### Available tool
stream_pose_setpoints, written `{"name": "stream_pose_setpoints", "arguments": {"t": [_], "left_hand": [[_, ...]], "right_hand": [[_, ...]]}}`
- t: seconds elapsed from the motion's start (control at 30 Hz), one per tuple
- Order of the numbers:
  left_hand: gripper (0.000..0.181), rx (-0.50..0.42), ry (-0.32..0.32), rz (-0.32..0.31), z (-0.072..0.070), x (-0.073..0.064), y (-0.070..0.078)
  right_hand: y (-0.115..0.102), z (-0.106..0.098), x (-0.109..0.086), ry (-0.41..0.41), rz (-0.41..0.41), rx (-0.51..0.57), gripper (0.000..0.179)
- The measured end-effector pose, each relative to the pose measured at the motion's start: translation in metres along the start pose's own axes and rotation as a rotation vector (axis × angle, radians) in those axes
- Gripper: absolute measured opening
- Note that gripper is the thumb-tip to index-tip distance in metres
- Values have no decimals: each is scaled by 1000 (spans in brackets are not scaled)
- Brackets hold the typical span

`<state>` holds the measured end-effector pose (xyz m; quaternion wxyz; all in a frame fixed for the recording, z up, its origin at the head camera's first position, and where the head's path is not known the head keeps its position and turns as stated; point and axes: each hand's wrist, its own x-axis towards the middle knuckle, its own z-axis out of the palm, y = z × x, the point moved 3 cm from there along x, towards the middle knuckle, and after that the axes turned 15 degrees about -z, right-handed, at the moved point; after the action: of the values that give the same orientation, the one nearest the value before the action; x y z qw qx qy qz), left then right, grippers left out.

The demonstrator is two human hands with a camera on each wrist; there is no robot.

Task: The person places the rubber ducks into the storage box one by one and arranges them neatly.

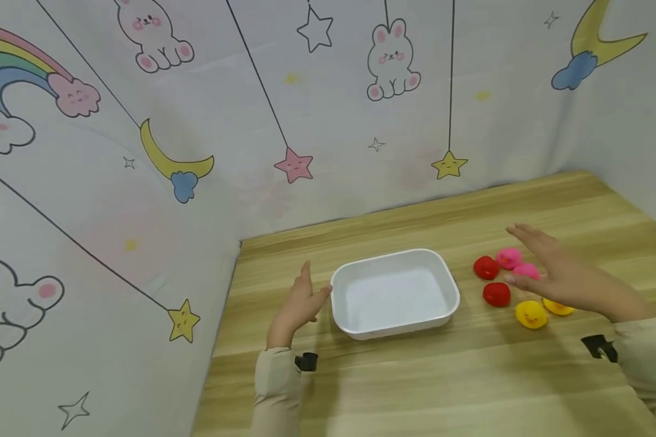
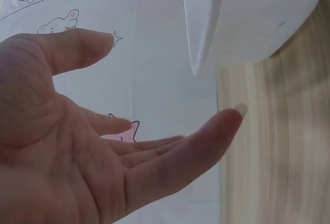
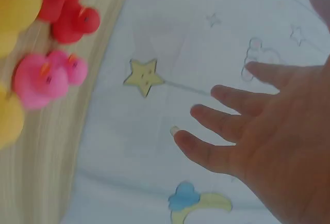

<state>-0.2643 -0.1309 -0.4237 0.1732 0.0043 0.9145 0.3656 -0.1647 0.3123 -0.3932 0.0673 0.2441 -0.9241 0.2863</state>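
A white rectangular tub (image 1: pixel 395 331) stands on the wooden table, and no contents show inside it. Just left of the tub is my left hand (image 1: pixel 297 305), its fingers spread and loosely bent with nothing between them; the left wrist view shows a gap between the hand and the tub's wall (image 2: pixel 258 17). My right hand (image 1: pixel 571 279) hovers above a group of rubber ducks, fingers extended and holding nothing. Two are red ducks (image 1: pixel 496 294), two are pink ducks (image 1: pixel 509 258), and two are yellow ducks (image 1: pixel 531 315), one partly hidden beneath the hand.
The wood-grain table (image 1: pixel 404 388) runs under everything. A white cloth (image 1: pixel 339 109) printed with rabbits, stars and moons hangs behind the table and along its left and right sides. Dark wrist straps (image 1: pixel 307 362) show at both sleeves.
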Motion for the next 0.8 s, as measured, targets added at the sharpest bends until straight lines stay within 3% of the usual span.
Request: {"name": "stream_pose_setpoints", "arguments": {"t": [0.2, 0.37, 0.47, 0.63, 0.8], "left_hand": [[78, -71, -55, -64, 16, 14, 3], [81, -120, -113, -62, 30, 25, 4], [74, -156, -161, -43, 36, 29, 5], [59, -185, -164, -25, 37, 32, 2], [52, -217, -172, -56, 41, 34, 1]], "right_hand": [[30, -21, -29, -1, 121, 26, 67], [56, -20, -57, 21, 93, -75, 64], [71, -15, -68, 2, 113, -70, 73], [91, 2, -68, -99, 215, -16, 85], [99, 15, -67, -131, 217, -31, 76]]}}
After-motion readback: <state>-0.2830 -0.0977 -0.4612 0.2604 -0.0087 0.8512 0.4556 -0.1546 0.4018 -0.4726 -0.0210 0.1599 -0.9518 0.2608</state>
